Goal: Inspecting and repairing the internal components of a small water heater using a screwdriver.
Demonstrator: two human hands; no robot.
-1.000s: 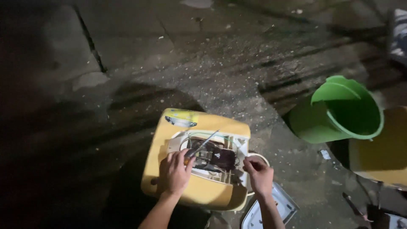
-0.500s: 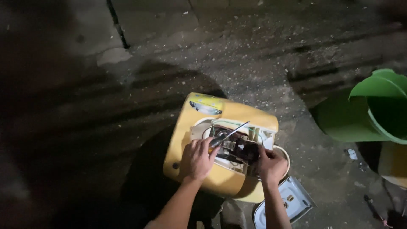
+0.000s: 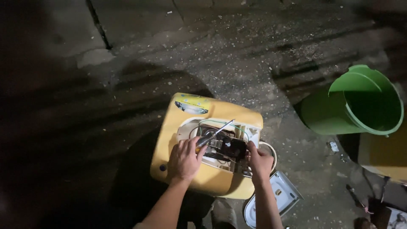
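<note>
While your left hand (image 3: 184,160) grips a screwdriver (image 3: 215,135) over the yellow appliance (image 3: 190,127), your right hand (image 3: 259,162) pinches its dark inner part (image 3: 232,148).

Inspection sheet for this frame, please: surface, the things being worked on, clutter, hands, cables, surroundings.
Surface: rough concrete floor, gritty, cracked, dimly lit.
Work things: yellow appliance casing lying on the floor, its open compartment showing dark parts; a screwdriver angled over it.
Clutter: grey-white panel on the floor beside the casing; small debris scattered about.
Hands: left hand grips the screwdriver; right hand rests at the compartment's edge, hold unclear.
Cables: thin green wire looping inside the compartment.
Surroundings: green bucket tipped on its side; another yellow object at the frame edge.
</note>
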